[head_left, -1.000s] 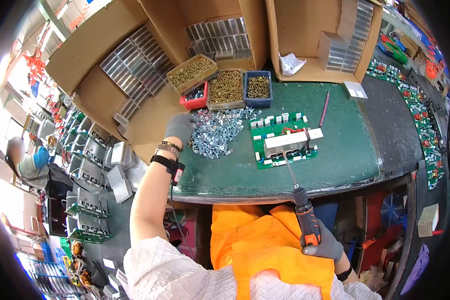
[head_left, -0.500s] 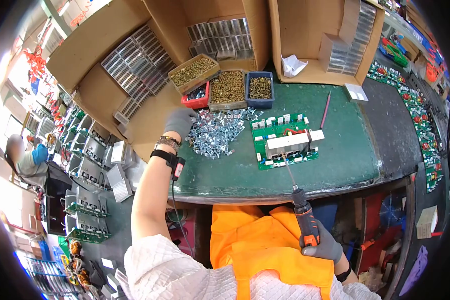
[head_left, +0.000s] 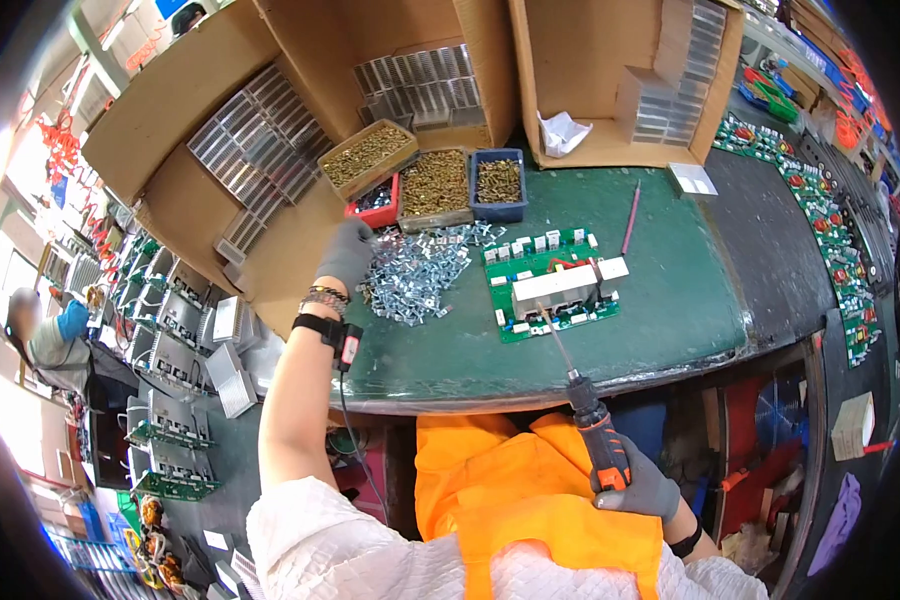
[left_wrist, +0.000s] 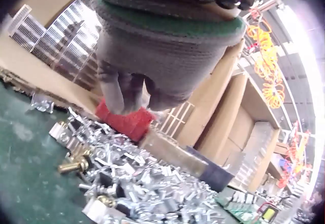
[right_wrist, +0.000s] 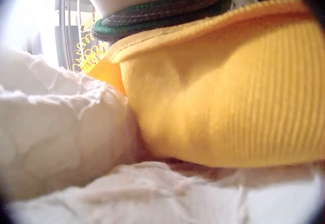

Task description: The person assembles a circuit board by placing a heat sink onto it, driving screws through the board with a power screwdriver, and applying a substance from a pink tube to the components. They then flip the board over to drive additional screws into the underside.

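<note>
Centre-left, the grey-gloved left hand [head_left: 346, 257] was held loose-fingered; lower-right, a black-and-orange power screwdriver [head_left: 596, 428] was gripped by the right hand [head_left: 646, 487].

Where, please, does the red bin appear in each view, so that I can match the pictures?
Head: the red bin is left of centre, upper half, just above the left hand.
Left wrist: left of centre, just below the left hand.
Right wrist: not in it.
Landmark shared by head and left wrist: the silvery parts pile.

Driver [head_left: 602, 447] blk/orange; PCB [head_left: 527, 265] grn; clips [head_left: 415, 275] silvery; apron [head_left: 465, 460] orange.
</note>
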Available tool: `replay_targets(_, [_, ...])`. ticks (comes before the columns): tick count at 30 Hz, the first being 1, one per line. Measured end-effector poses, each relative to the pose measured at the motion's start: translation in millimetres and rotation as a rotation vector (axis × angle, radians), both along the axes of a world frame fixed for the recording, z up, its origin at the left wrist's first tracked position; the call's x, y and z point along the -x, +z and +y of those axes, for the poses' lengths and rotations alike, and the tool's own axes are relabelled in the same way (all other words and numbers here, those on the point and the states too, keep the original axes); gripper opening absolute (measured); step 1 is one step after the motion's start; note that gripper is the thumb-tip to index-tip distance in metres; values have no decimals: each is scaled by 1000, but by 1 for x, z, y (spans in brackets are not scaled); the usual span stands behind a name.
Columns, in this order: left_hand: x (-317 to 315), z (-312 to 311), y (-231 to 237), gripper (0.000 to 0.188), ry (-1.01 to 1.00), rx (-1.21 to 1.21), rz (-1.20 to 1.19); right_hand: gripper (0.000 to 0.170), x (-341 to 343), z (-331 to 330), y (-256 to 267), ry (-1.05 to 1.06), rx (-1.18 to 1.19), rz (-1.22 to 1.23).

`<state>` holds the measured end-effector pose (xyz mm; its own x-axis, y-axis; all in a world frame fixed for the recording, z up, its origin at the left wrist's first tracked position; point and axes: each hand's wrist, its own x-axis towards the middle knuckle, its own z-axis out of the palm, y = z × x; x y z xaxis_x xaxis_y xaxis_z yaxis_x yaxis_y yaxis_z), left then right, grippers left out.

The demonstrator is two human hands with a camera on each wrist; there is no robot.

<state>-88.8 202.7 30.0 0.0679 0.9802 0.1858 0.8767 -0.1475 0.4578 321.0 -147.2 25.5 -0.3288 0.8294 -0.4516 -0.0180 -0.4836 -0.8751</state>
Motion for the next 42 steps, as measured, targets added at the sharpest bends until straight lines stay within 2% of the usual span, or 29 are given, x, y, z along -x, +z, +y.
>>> replay_targets(2, [-12,-9,17,16,162,-56,-126,95,2,3,4,6,-3,-23])
replay_targets(3, [-11,-10,13,12,97,-26,-447,95,3,5,6,31,-40,-45])
replay_targets(4, [-22,-21,24,12,85,-18,-445,95,5,7,8,56,-76,-65])
replay_targets(6, [-46,-55,48,8,-77,190,-826,99,8,10,16,47,-3,-47])
replay_targets(8, [-66,-82,54,7,-153,247,-837,99,10,13,19,157,9,-125])
replay_targets(10, [-80,-104,50,7,-308,433,-849,99,12,10,16,138,8,-121])
replay_targets(14, [-116,-146,37,14,-331,557,-1012,97,9,1,10,209,-16,-156])
replay_targets(17, [-134,-161,30,31,-355,605,-1272,98,6,-2,12,220,-13,-158])
replay_targets(18, [-138,-161,26,31,-356,611,-1270,98,5,-3,13,221,3,-153])
replay_targets(20, [-145,-163,18,32,-388,558,-1159,98,4,-6,11,212,4,-145])
replay_targets(24, [-159,-170,19,26,-329,389,-1062,97,2,-7,12,187,22,-110])
replay_targets(28, [-162,-174,6,24,-356,303,-1087,97,1,-9,10,151,34,-55])
replay_targets(30, [-162,-175,-4,25,-370,57,-850,97,-2,-10,5,174,29,-47])
replay_targets(31, [-163,-177,-5,25,-372,61,-848,97,-3,-10,4,171,31,-46])
replay_targets(33, [-169,-181,-5,27,-451,-229,-480,96,-4,-12,3,128,65,47])
replay_targets(38, [-194,-168,16,31,-529,-310,-315,94,-34,-26,-10,-83,22,-32])
replay_targets(40, [-216,-157,33,41,-597,-510,30,92,-45,-25,-7,-151,31,-80])
replay_targets(41, [-231,-155,36,58,-539,-430,114,87,-49,-19,-3,-193,55,-92])
replay_targets(42, [-244,-152,32,58,-538,-427,105,84,-51,-15,0,-234,77,-104])
